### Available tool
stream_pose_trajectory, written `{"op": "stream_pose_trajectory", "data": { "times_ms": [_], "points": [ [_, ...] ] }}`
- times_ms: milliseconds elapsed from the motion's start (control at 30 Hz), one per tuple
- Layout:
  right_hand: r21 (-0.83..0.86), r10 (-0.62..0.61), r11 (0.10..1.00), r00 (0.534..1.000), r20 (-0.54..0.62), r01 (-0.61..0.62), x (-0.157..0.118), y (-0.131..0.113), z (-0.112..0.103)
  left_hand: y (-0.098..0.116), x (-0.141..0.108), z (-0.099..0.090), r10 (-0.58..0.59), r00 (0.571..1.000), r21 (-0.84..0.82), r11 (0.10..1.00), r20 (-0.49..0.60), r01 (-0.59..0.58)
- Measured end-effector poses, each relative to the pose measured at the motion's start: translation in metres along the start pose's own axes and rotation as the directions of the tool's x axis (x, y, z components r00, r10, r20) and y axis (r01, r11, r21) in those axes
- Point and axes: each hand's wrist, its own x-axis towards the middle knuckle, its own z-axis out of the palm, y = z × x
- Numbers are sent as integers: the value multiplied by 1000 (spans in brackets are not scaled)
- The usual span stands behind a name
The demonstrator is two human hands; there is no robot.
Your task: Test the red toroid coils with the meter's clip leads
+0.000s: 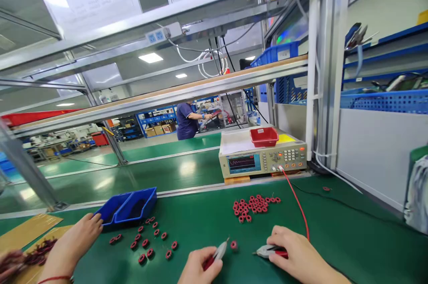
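My left hand holds an alligator clip with silver jaws and a red grip, pointing up and right. My right hand is closed on a second such clip, pointing left. One small red wound ring coil lies on the green mat between the two tips; neither visibly grips it. A red cable runs from the tester down behind my right hand. Beyond my hands lies a cluster of red ring coils. More loose coils are scattered to the left.
A co-worker's hand reaches to the blue divided bin; another hand is beside dark red parts on brown cardboard. A red tray sits on the tester. Another person stands in the background. A shelf crosses above.
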Motion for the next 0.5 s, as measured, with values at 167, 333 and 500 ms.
{"op": "stream_pose_trajectory", "data": {
  "times_ms": [167,333,500],
  "points": [
    [-44,32,999,999,-3,-32,1,-5,3,-6,-28,-140,-1,969,138,990,-249,36],
    [-37,31,999,999,-26,-32,2,-2,8,-59,-31,-246,173,887,265,962,-428,-59],
    [-55,69,996,995,-67,-73,5,12,11,-94,-14,-256,192,885,106,981,-423,-162]
  ]
}}
